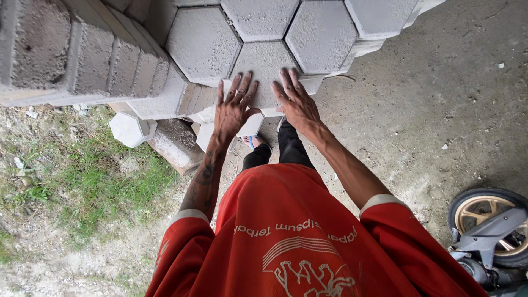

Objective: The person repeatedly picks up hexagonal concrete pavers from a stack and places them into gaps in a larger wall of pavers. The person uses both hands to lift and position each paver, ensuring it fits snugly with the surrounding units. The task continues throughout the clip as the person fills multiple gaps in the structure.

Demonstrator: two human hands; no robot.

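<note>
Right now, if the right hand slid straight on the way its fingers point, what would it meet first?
The right hand lies flat on a grey hexagonal paver, fingers pointing up the stack. Straight on, it would probably first cross the seam into the next hexagonal paver, which seems level, though depth is unclear.

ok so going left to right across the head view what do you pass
grass → loose hexagonal paver → left hand → right hand → motorbike wheel

Hexagonal pavers point(264, 63) — packed edge to edge, no gaps; brick stack point(82, 52) blocks left; concrete ground point(418, 104) open right — motorcycle wheel point(487, 220) at far corner.
</note>
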